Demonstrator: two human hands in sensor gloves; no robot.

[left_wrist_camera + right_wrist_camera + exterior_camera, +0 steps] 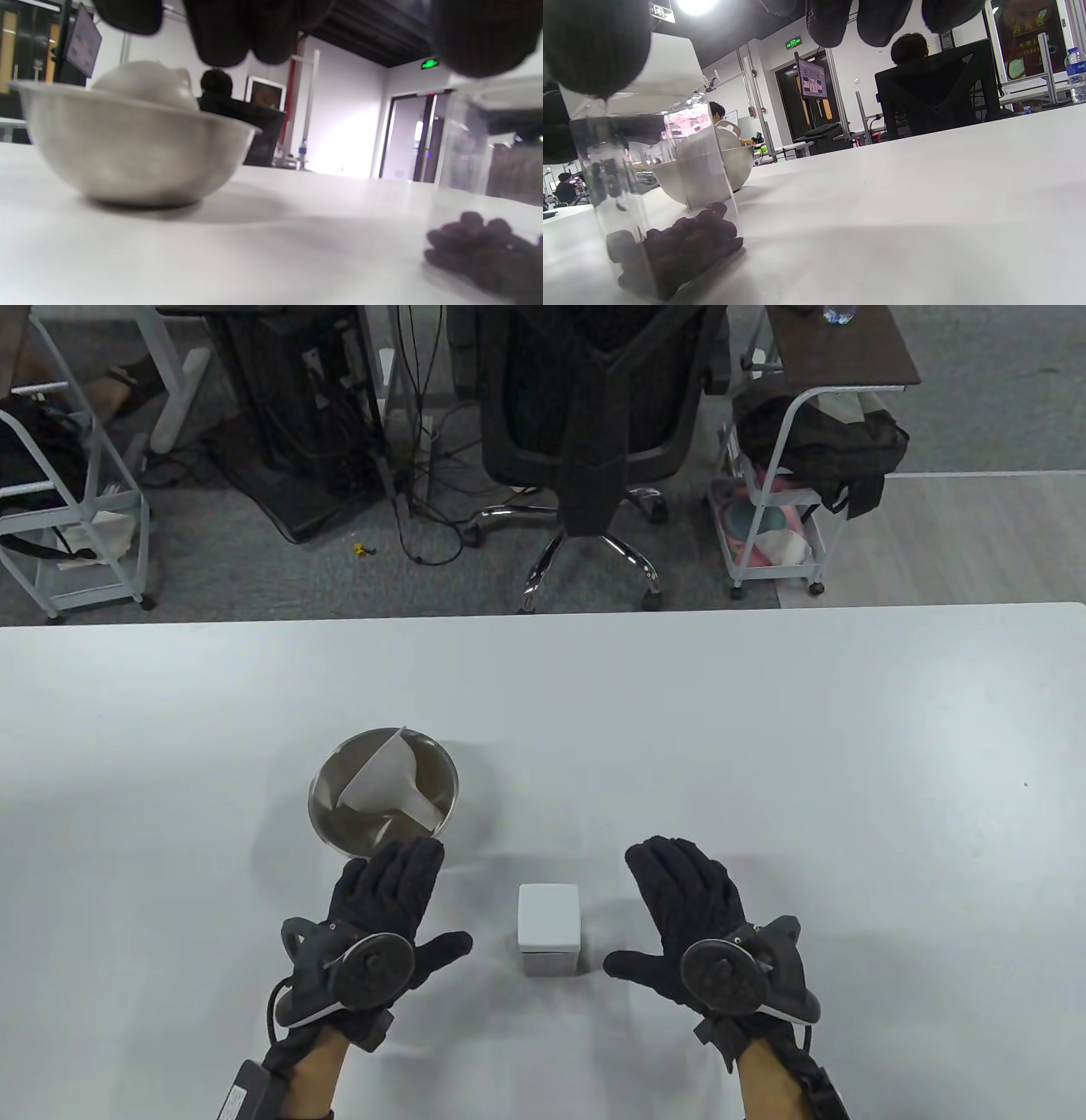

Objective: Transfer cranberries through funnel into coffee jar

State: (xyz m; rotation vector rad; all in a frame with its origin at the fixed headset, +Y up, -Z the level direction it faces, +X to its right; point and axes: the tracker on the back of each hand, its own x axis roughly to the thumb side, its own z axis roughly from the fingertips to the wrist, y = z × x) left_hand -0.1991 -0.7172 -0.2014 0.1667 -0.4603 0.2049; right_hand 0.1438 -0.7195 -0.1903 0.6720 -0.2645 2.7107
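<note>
The cranberries (pixel 683 241) lie in the lidded coffee jar (pixel 550 929); the funnel (pixel 386 785) rests in the bowl (pixel 327 814). Your left hand (pixel 386 916) and right hand (pixel 691 916) flank the jar, released and empty. The transfer appears finished; nothing further seems required.

The table view is looking steeply down from above the near edge, taking in the table (pixel 764 729) and floor beyond. Both wrist views are sitting low, almost at tabletop level, facing outward across it. All three are sharing the bowl (pixel 383 800) (pixel 127 148) (pixel 712 169) and jar (pixel 550 927) (pixel 488 169) (pixel 649 190).
</note>
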